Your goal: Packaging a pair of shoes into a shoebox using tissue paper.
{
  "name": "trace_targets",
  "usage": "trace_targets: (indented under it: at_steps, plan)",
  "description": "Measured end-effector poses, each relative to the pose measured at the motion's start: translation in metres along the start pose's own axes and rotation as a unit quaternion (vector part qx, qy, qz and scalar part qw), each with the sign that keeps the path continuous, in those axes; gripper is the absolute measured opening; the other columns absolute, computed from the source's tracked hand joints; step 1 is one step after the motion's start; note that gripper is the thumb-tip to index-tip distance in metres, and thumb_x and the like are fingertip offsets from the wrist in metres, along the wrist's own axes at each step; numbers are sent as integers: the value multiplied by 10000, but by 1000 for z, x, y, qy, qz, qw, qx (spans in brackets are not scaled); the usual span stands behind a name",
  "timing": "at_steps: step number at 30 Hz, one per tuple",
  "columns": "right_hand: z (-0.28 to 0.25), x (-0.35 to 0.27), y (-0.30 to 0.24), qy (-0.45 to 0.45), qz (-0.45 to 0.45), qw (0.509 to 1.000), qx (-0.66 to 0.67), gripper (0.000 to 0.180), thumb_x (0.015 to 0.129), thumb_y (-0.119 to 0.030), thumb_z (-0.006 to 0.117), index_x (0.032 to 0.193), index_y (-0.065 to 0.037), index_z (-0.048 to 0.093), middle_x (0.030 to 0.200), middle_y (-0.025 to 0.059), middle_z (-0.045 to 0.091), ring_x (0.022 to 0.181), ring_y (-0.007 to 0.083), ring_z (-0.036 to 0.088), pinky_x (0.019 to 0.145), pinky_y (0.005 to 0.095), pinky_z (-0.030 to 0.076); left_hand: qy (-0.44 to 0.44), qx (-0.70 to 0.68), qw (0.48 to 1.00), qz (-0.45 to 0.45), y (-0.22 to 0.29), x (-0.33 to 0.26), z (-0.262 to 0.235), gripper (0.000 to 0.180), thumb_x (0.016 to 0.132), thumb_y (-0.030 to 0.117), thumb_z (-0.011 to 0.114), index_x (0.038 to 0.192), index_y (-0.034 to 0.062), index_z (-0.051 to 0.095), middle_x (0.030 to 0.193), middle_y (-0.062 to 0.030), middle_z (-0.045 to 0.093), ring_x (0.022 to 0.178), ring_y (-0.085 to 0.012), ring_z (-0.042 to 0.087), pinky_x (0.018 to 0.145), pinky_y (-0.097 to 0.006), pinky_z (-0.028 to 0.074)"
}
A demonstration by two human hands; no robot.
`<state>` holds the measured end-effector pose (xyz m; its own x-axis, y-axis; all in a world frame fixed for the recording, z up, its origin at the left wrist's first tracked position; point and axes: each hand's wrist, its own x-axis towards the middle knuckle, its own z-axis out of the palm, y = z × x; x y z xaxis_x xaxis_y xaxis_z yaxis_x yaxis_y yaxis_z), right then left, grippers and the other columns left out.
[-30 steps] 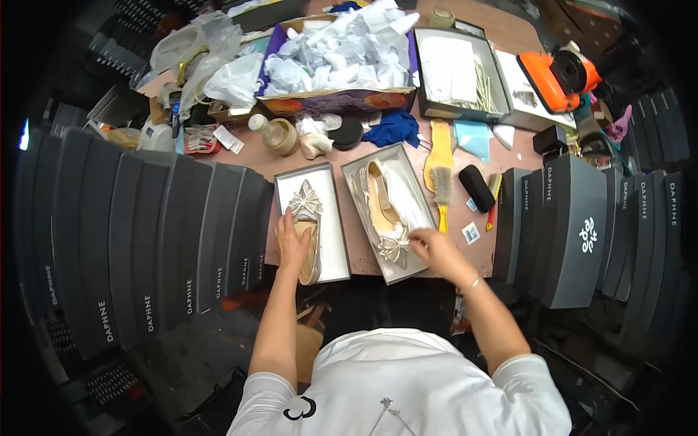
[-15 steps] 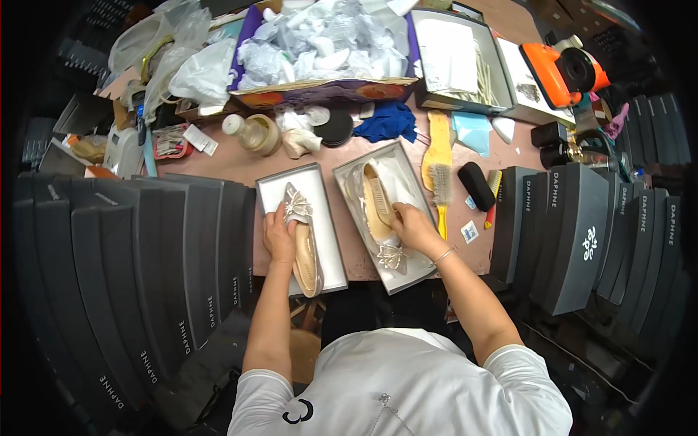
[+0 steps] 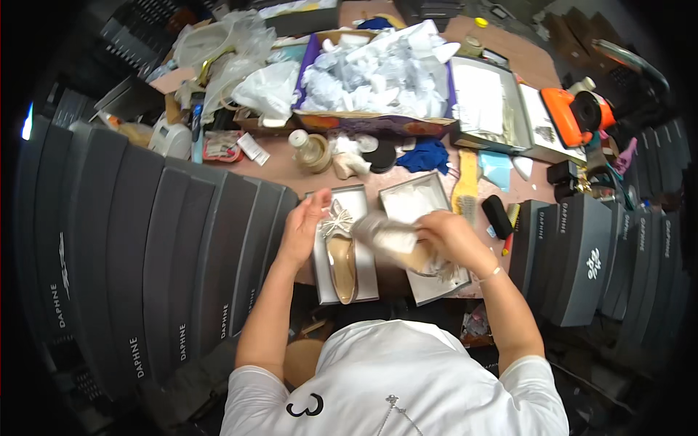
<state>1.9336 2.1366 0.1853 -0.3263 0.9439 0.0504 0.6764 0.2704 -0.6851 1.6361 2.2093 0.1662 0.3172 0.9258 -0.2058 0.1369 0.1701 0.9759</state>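
Note:
A beige shoe with a silvery bow (image 3: pixel 340 263) lies in the left box lid or tray (image 3: pixel 367 280), its bow toward the far end. Beside that bow, at the tray's left edge, is my left hand (image 3: pixel 302 229), open and holding nothing. My right hand (image 3: pixel 454 238) grips a second shoe (image 3: pixel 392 243), held tilted above the gap between the two box parts and smeared by motion. Under my right hand stands the right box part (image 3: pixel 436 289), lined with white tissue paper (image 3: pixel 416 202). I cannot tell which box part is a lid.
Stacks of dark grey shoe boxes flank me, left (image 3: pixel 160 232) and right (image 3: pixel 574 261). Farther back are a purple box of crumpled paper (image 3: pixel 374 120), a jar (image 3: pixel 313 154), a blue cloth (image 3: pixel 425 156), a brush (image 3: pixel 467 207) and an orange tape dispenser (image 3: pixel 567 120).
My right hand has lifted its shoe from the right box part and moved it leftward. My left hand has let go of the left shoe. The whole view has shifted.

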Motion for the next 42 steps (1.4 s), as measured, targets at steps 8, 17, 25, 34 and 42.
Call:
trace_targets:
  at_steps: [8, 17, 25, 34, 42]
  plan:
    - [36, 8, -72, 26, -246, 957, -153, 143, 726, -150, 644, 859, -96, 640, 863, 37, 603, 860, 208, 572, 752, 340, 458, -204, -481, 769, -368, -47, -57, 94, 691, 913, 660, 324, 1382, 156, 385, 1258, -148, 549, 1086, -316, 585, 947, -474, 474]
    - [46, -27, -16, 78, -51, 994, -57, 184, 755, -152, 657, 919, -79, 618, 864, 76, 603, 836, 264, 584, 733, 375, 466, -75, -471, 821, -314, -35, -71, 145, 719, 916, 679, 274, 1348, 121, 413, 1234, -120, 548, 1123, -259, 559, 939, -438, 476]
    - [60, -37, 19, 23, -37, 998, 49, 153, 780, -87, 596, 920, -29, 580, 812, 142, 594, 774, 332, 603, 694, 432, 487, 102, -440, 846, -283, -28, -81, 191, 652, 949, 594, 313, 1383, 110, 370, 1361, -92, 463, 1253, -253, 448, 1059, -424, 360]
    - [36, -37, 6, 78, -46, 996, -5, 179, 765, -133, 635, 934, -77, 625, 825, 81, 631, 804, 271, 608, 744, 390, 449, 45, -462, 837, -291, -48, -66, 157, 688, 903, 589, 350, 1312, 48, 461, 1221, -178, 571, 1101, -322, 572, 935, -490, 469]
    - [78, -30, 7, 67, -8, 998, -18, 168, 772, -109, 574, 922, -39, 608, 776, 116, 624, 743, 309, 628, 661, 410, 491, 97, -490, 830, -246, -51, -65, 154, 590, 932, 536, 395, 1308, 83, 441, 1274, -93, 526, 1178, -243, 498, 1028, -399, 385]
